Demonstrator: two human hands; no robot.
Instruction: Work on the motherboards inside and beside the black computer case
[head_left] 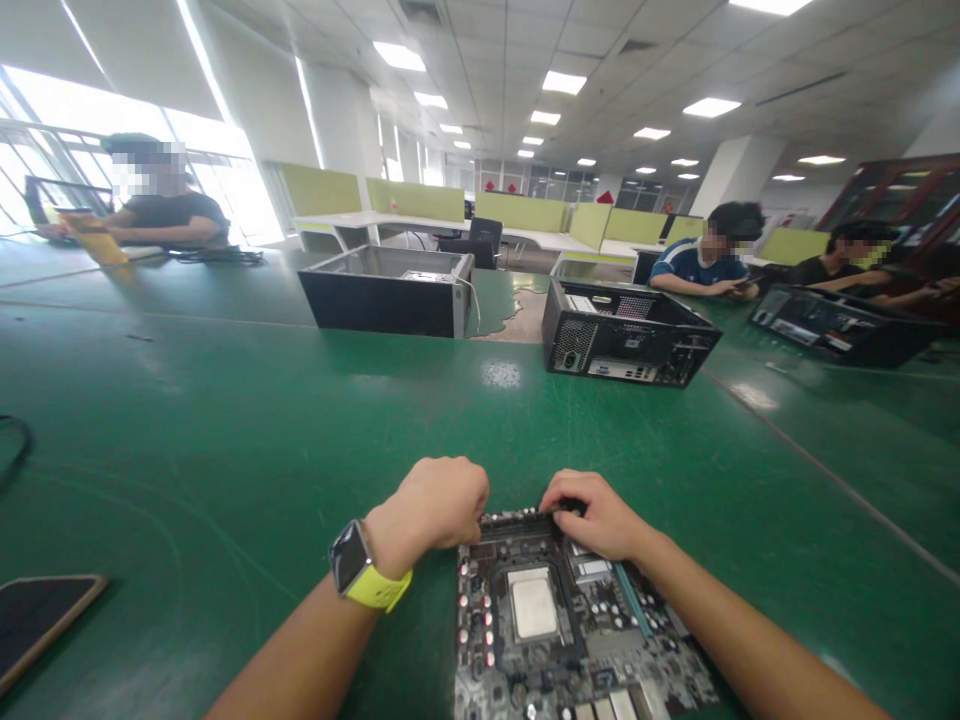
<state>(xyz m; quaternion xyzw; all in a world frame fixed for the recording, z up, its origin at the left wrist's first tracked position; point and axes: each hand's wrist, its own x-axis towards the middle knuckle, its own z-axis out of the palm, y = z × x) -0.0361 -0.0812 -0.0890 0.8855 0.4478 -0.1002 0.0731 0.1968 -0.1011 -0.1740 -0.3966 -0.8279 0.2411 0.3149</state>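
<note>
A computer motherboard (555, 625) lies flat on the green table (247, 440) at the bottom centre, with a square silver processor in its socket. My left hand (439, 500), with a yellow-strapped watch on the wrist, is curled closed on the board's far left corner. My right hand (592, 512) is curled closed on the board's far edge just right of it, fingers over a dark part there. Both hands grip the board's far rim; the fingertips are hidden.
Three opened computer cases stand further back: a grey one (390, 290), a black one (626, 345) and another at far right (832, 325). A phone (41, 615) lies at the lower left, a cable at the left edge. Three people sit at the table's far side.
</note>
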